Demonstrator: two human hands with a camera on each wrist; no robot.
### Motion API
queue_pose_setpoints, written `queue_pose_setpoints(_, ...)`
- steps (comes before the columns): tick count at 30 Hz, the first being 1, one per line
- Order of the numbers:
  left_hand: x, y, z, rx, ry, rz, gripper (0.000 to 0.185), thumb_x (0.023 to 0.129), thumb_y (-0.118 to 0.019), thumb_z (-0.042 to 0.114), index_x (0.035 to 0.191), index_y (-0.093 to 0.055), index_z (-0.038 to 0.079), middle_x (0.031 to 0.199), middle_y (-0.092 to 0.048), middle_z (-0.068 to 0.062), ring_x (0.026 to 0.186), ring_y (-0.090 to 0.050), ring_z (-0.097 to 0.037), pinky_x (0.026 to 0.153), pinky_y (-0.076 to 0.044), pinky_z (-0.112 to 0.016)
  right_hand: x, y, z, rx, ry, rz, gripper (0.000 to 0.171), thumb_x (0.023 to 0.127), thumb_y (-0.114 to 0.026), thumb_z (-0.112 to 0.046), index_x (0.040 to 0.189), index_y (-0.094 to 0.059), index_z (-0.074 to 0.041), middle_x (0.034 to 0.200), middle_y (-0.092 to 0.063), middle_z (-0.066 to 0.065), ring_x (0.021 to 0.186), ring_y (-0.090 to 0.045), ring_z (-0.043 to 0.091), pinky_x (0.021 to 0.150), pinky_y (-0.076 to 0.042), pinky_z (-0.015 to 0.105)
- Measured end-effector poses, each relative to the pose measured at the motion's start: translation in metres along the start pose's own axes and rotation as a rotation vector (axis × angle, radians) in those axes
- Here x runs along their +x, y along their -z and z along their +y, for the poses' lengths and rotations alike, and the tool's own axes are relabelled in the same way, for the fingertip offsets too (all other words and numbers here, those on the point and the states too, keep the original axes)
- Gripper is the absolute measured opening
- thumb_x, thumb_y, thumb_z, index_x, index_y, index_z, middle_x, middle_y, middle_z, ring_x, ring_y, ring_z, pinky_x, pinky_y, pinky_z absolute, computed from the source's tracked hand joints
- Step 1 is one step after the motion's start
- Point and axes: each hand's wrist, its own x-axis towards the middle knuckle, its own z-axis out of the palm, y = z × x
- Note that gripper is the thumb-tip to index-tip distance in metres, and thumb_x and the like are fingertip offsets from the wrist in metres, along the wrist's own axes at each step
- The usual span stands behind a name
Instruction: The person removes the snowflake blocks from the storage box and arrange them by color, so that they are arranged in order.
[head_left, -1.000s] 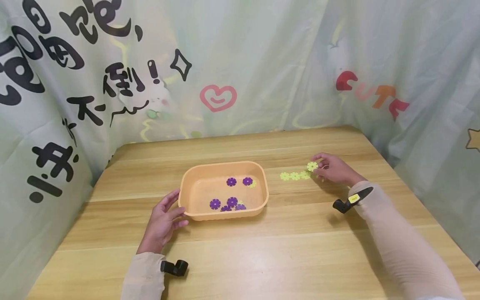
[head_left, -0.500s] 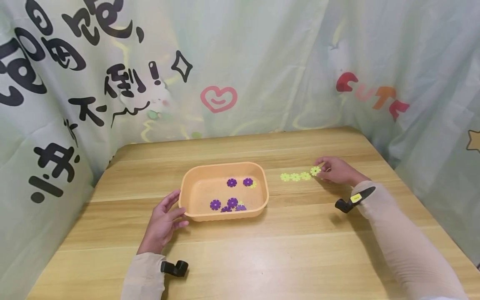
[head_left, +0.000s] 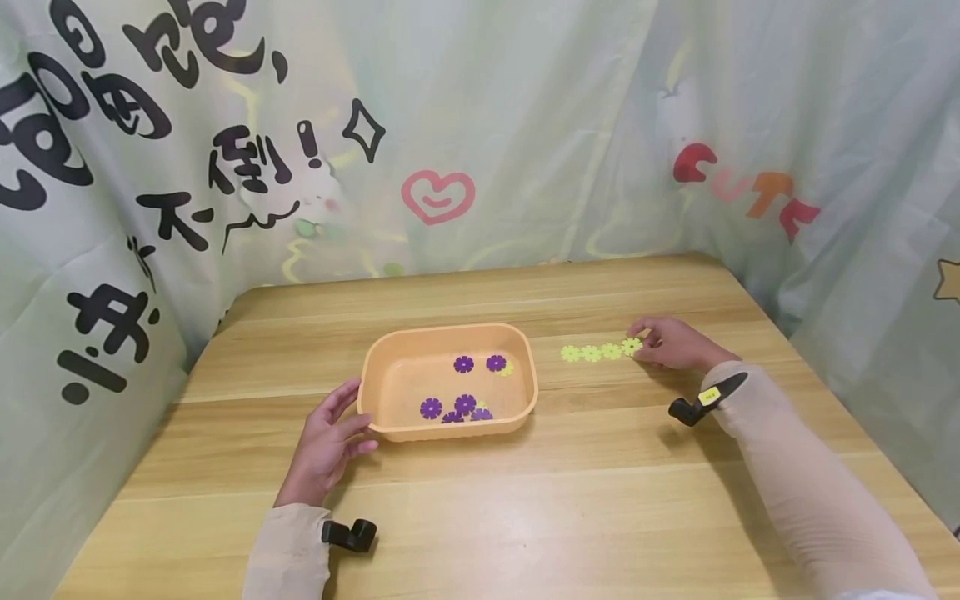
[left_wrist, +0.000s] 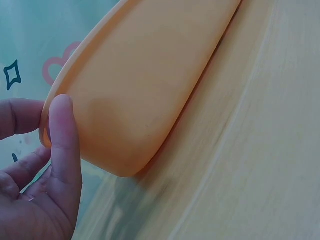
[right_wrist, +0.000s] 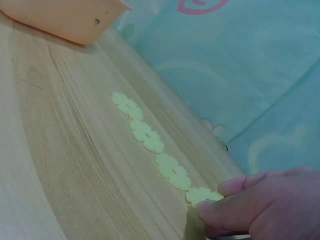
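My left hand (head_left: 324, 450) holds the left end of a shallow orange plastic tub (head_left: 397, 375). In the left wrist view the thumb (left_wrist: 65, 140) lies on the outer wall and a finger is at the rim's other side. Over on the right, my right hand (head_left: 671, 343) pinches a yellow snowflake disc (head_left: 632, 346) at the right end of a row. Three more yellow discs (head_left: 591, 353) lie flat to its left, edge to edge. In the right wrist view my thumb is on the held disc (right_wrist: 202, 195), which meets its neighbour (right_wrist: 172, 171).
Inside the tub lie several purple snowflake discs (head_left: 463, 364) and a few partly covered yellow ones (head_left: 507, 369). Wooden tabletop (head_left: 480, 517) surrounds the tub. A printed curtain (head_left: 525, 150) hangs behind and along both sides.
My right hand has lowered the yellow disc and shifted it slightly right, from above the row to its right end. My left hand and the tub stay in place.
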Motion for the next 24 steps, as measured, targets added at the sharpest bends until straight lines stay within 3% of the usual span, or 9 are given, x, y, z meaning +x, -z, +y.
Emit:
queue_pose_setpoints(15, 0.0006, -0.0011, -0.0007, -0.01, -0.005, 0.006, 0.066, 0.091, -0.052, -0.012, 0.15, -0.029, 0.006, 0.15, -0.03, -0.01, 0.069, -0.054, -0.012, 0.057, -0.059, -0.023, -0.0007, 0.0008, -0.002, -0.021, -0.002, -0.006, 0.032, 0.089, -0.07, -0.009, 0.116, -0.058, 0.003, 0.075, -0.059, 0.003, 0.063, -0.055, 0.016, 0.06, -0.047, 0.029)
queue_pose_setpoints(24, 0.0, -0.0015, 0.0008, 0.001, -0.005, 0.004, 0.066, 0.092, -0.051, -0.011, 0.151, -0.027, 0.005, 0.151, -0.028, -0.011, 0.07, -0.054, -0.011, 0.058, -0.059, -0.023, -0.0003, 0.0008, -0.001, -0.026, -0.001, -0.005, 0.034, 0.089, -0.069, -0.011, 0.118, -0.058, 0.004, 0.073, -0.059, 0.003, 0.062, -0.054, 0.016, 0.054, -0.045, 0.027)
